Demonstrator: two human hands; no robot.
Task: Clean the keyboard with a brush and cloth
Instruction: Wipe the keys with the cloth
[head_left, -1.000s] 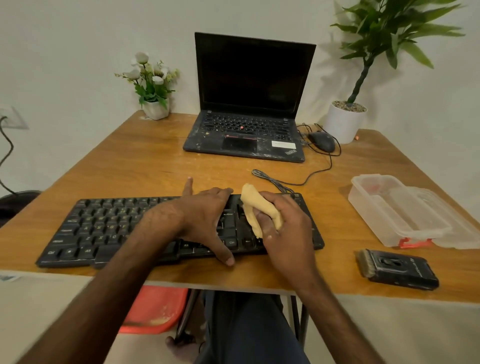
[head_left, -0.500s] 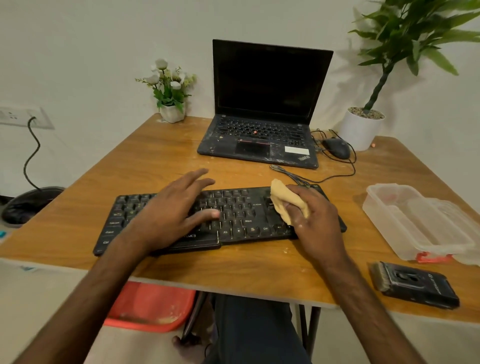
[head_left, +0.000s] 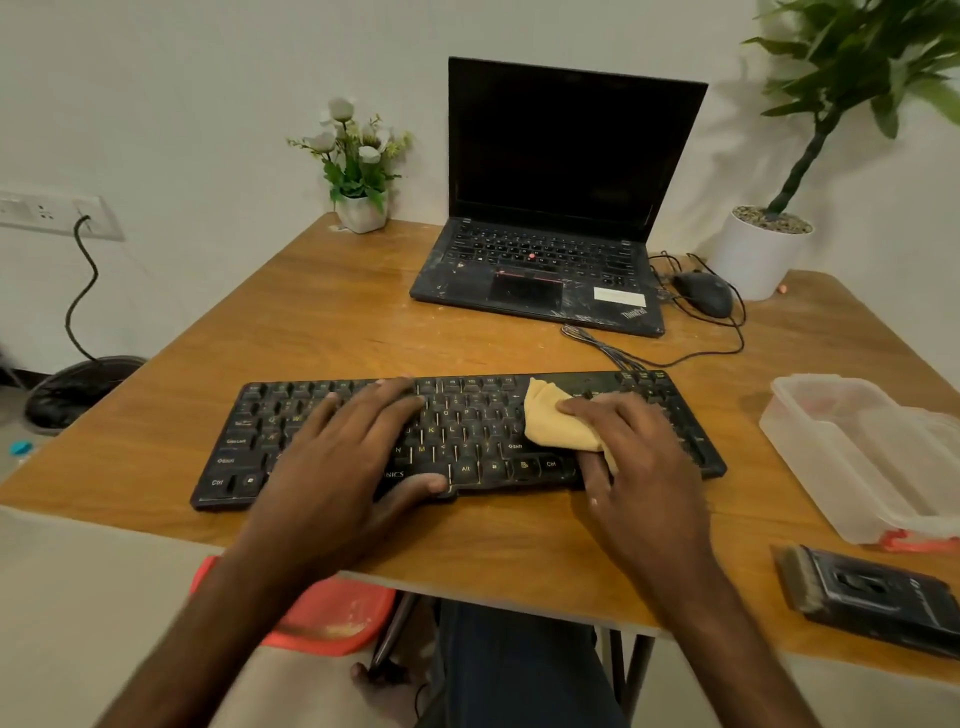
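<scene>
Keyboard (head_left: 467, 431), black and full-sized, lies across the near middle of the wooden tabletop (head_left: 337, 322), its long side parallel to the front edge. Our left hand (head_left: 348, 457) rests flat on its left half, fingers spread over the keys and thumb against the front rim; that grip is apart and holds nothing. Our right hand (head_left: 634, 457) is on the right half, its grip closed round a bunched tan cloth (head_left: 550, 421) and pressing it onto the keys just right of centre. Part of the cloth sticks out to the left of our fingers.

At the near right corner of the tabletop lies the brush (head_left: 878, 597), dark-handled with bristles pointing left, well apart from both hands. Just behind it sits a clear plastic container (head_left: 857, 452). Farther back stand an open laptop (head_left: 545, 208) with a dark screen, a wired mouse (head_left: 704, 293) beside it, a small flower pot (head_left: 358, 208) and a white potted plant (head_left: 763, 249).
</scene>
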